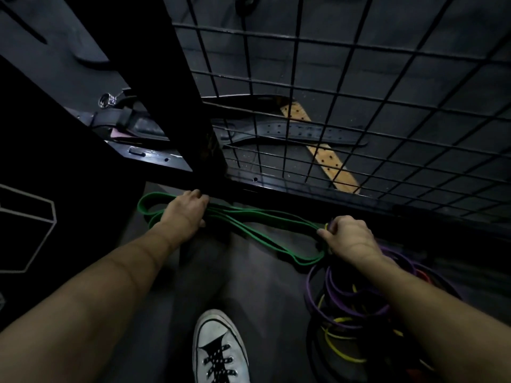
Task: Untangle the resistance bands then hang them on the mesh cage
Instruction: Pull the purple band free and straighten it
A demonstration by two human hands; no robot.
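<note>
Early days: left hand (185,212) and right hand (349,236) grip the flat green rubber band (260,220) mid-frame, purple-and-yellow tangle (349,305) lower right, black wire mesh cage (359,106) bare.

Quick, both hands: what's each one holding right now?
Left hand: fingers curled around the green resistance band.
Right hand: grips the same green band's other end.

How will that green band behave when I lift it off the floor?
Probably floppy: the green band lies in slack doubled loops between the left hand and right hand. Likely light, being thin. It may snag, since it runs beside the purple bands.
</note>
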